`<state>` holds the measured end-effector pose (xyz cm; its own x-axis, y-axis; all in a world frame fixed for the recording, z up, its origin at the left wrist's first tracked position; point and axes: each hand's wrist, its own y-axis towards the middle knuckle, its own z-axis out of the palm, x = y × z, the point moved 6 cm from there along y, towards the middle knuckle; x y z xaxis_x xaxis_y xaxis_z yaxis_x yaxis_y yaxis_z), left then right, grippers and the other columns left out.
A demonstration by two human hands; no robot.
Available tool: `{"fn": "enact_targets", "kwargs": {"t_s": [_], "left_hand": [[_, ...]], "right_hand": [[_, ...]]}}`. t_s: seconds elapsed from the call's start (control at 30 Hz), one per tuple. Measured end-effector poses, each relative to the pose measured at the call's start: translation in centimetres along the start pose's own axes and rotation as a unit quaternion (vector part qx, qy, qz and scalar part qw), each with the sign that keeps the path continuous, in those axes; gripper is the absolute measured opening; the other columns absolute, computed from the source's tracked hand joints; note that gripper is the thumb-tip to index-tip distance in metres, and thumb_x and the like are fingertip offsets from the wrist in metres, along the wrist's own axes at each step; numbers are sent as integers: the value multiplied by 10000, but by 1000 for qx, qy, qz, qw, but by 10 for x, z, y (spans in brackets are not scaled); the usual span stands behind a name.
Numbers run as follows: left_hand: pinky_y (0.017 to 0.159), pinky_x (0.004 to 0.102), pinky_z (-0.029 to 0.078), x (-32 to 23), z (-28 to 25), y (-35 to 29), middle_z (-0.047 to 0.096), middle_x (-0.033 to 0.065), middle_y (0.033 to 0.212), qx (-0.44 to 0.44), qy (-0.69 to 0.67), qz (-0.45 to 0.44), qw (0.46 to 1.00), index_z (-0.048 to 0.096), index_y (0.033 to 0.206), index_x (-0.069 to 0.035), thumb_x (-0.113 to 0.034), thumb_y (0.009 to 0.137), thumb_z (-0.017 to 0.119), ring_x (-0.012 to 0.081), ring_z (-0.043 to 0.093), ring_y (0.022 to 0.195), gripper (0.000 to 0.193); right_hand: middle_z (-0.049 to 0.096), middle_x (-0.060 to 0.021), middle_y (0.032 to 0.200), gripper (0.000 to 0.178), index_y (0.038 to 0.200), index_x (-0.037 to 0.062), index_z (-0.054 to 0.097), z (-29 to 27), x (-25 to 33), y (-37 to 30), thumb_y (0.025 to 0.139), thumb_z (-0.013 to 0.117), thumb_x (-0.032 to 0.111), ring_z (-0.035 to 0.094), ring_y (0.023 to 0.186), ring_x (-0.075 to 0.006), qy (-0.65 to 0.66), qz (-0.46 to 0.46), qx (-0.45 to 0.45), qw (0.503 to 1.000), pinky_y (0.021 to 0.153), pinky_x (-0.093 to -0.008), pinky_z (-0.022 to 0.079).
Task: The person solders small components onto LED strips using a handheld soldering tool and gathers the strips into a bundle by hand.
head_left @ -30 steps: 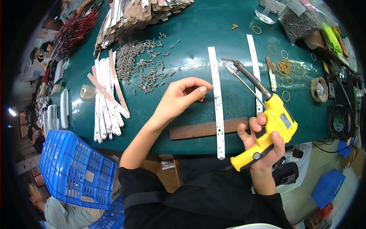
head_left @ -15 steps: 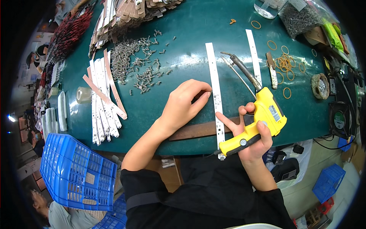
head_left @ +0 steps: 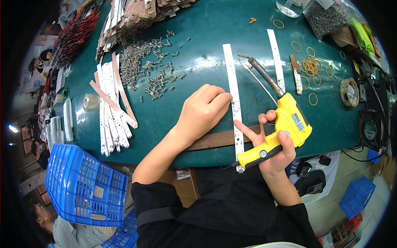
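Right hand (head_left: 273,166) is wrapped round the yellow soldering gun (head_left: 291,120), one finger stretched out to the white strip (head_left: 230,70), which lies across the brown bar (head_left: 211,140) on the worktop (head_left: 206,33). Left hand (head_left: 202,110) is curled at the strip's left edge; can't tell if it's pinching anything. I'd steady the strip from both sides, metal tip (head_left: 245,56) clear of skin.

two hands (head_left: 203,109), one yellow soldering gun (head_left: 291,120), two lone white strips (head_left: 229,66)
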<state>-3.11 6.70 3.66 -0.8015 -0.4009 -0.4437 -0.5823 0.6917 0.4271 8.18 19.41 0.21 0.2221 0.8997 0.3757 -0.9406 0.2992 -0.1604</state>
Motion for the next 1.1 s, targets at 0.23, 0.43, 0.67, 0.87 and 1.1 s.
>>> {"fn": "enact_targets", "kwargs": {"t_s": [0.23, 0.43, 0.67, 0.87, 1.1], "left_hand": [[626, 319, 501, -3, 2, -2, 595, 56, 853, -6, 35, 40, 999, 662, 900, -42, 11, 724, 714, 237, 597, 747, 191], [724, 365, 496, 14, -1, -10, 551, 72, 891, -9, -121, -81, 989, 626, 927, -42, -28, 747, 702, 248, 575, 823, 196], [742, 345, 476, 17, 0, -8, 540, 98, 913, 13, -83, -92, 992, 645, 945, -42, -63, 765, 708, 255, 576, 833, 191], [734, 346, 477, 18, 2, -8, 547, 88, 890, 4, -90, -89, 992, 644, 918, -45, -61, 767, 704, 250, 579, 835, 163], [717, 342, 482, 17, 2, -7, 552, 79, 885, 3, -82, -87, 993, 645, 906, -50, -54, 758, 707, 244, 584, 825, 161]], "right_hand": [[520, -106, 1115, 559, 1325, 45, 392, 2, 3, 0, 802, 572, 130, 510, 1077, -221, -6, 7, -1, 1000, 1052, -680, 324], [561, -175, 974, 684, 1359, -21, 352, 24, 51, -18, 762, 635, 157, 587, 877, -229, -238, -8, 20, 971, 750, -381, 567], [614, -153, 913, 738, 1414, -7, 325, 28, 68, -28, 759, 664, 22, 612, 785, -167, -455, 23, 22, 890, 530, -216, 495], [629, -149, 905, 720, 1409, 1, 337, 27, 65, -29, 759, 647, -27, 598, 674, -130, -448, 52, 6, 893, 523, -212, 474], [632, -144, 894, 704, 1398, 10, 345, 29, 65, -29, 759, 636, -37, 569, 592, -94, -474, 82, 2, 877, 495, -199, 457]]}}
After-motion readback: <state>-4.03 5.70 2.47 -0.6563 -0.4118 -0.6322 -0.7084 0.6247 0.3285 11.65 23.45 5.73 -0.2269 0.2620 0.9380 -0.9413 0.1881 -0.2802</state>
